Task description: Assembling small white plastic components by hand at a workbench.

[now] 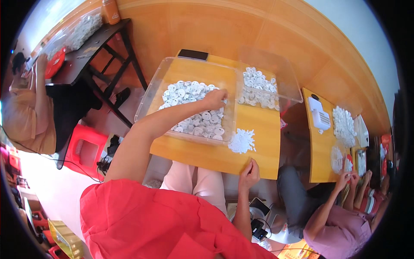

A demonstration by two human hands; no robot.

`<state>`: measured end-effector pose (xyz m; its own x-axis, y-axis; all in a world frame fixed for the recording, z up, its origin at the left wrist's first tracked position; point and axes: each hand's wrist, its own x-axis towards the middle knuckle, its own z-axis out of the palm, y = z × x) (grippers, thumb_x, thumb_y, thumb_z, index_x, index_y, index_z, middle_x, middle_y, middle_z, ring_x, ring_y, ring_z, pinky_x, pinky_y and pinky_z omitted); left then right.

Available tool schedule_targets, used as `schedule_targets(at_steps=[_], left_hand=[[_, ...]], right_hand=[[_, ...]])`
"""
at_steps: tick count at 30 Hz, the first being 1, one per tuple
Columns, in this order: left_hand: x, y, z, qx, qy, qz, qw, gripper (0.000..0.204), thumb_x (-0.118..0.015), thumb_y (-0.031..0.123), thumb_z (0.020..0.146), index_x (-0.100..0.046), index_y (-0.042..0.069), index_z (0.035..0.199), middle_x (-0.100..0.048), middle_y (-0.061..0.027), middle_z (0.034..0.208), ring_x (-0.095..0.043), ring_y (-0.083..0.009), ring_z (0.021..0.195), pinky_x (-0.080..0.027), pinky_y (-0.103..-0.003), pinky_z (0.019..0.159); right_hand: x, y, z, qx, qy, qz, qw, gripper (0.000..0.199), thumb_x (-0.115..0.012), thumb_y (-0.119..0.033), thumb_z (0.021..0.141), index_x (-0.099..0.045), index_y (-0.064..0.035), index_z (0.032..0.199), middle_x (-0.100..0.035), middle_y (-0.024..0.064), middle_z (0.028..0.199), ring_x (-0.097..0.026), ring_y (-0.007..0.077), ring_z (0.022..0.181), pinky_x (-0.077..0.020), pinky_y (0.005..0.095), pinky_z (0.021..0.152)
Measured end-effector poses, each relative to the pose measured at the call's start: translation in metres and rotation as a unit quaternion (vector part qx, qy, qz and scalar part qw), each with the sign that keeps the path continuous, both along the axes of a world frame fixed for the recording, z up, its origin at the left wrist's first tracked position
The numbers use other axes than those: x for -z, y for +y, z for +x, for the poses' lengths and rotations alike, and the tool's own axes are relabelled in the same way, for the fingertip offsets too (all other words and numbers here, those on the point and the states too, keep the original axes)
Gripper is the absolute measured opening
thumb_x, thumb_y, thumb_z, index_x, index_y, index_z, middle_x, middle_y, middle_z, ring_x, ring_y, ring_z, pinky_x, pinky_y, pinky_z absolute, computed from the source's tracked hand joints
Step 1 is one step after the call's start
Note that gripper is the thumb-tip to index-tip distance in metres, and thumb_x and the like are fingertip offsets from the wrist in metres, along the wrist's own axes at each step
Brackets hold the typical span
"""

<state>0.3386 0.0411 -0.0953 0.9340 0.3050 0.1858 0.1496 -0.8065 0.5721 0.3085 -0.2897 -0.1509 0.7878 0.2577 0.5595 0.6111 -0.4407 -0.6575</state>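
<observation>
My left arm reaches across a clear plastic box [232, 125] holding a heap of small white round plastic parts [185, 91]. Near the box's right wall, my left hand [214, 99] is over the parts with its fingers curled in; a small white bit shows by the fingertips, too small to name. At the table's front edge is my right hand [249, 173], thumb and fingers pressed together. Whatever it may hold is hidden. Just beyond it lies a small pile of thin white plastic pieces [242, 141] on the yellow table [263, 162].
A second clear box [288, 93] with more white parts stands at the back right. Behind the first box lies a dark phone [192, 55]. Other people work at a dark table [79, 56] on the left and a yellow table [318, 159] on the right. A red stool [88, 140] stands left.
</observation>
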Motion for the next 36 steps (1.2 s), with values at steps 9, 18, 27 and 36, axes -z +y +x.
schedule_targets(at_steps=[9,18,27,36], left_hand=[[0.01,0.018,0.006,-0.007,0.04,-0.045,0.998,0.03,-0.067,0.017,0.062,-0.06,0.003,0.087,-0.062,-0.0148,0.081,-0.061,-0.0287,0.078,-0.048,-0.035,0.068],[-0.045,-0.023,-0.048,0.142,0.05,-0.063,0.987,0.028,-0.071,0.012,0.063,-0.057,0.002,0.085,-0.059,-0.009,0.075,-0.058,-0.0162,0.072,-0.048,-0.029,0.062],[-0.141,-0.061,-0.148,0.045,-0.07,-0.509,0.857,0.031,-0.061,-0.001,0.072,-0.048,0.004,0.099,-0.061,-0.0163,0.099,-0.06,-0.0182,0.082,-0.048,-0.027,0.065],[-0.076,-0.12,-0.24,0.039,-0.162,-0.719,0.674,0.034,-0.067,-0.002,0.069,-0.051,0.005,0.098,-0.061,-0.0201,0.101,-0.063,-0.0203,0.081,-0.051,-0.023,0.064]], right_hand=[[0.0,0.006,0.003,0.006,-0.006,0.022,1.0,0.014,-0.051,-0.002,0.082,-0.06,0.0015,0.093,-0.062,0.016,0.085,-0.061,0.0305,0.074,-0.0486,0.0353,0.064],[-0.012,0.003,0.008,-0.034,0.031,0.022,0.999,0.013,-0.052,-0.002,0.081,-0.059,0.0004,0.092,-0.058,0.0141,0.078,-0.057,0.0297,0.067,-0.0453,0.036,0.059],[-0.026,0.001,0.04,-0.043,-0.051,-0.176,0.982,0.023,-0.057,-0.002,0.074,-0.061,-0.0051,0.096,-0.049,0.0099,0.083,-0.047,0.0267,0.08,-0.0395,0.0367,0.068],[-0.033,-0.014,0.016,-0.11,-0.048,-0.203,0.972,0.028,-0.059,-0.005,0.073,-0.062,-0.0071,0.101,-0.049,0.0099,0.084,-0.047,0.0266,0.081,-0.0381,0.036,0.072]])
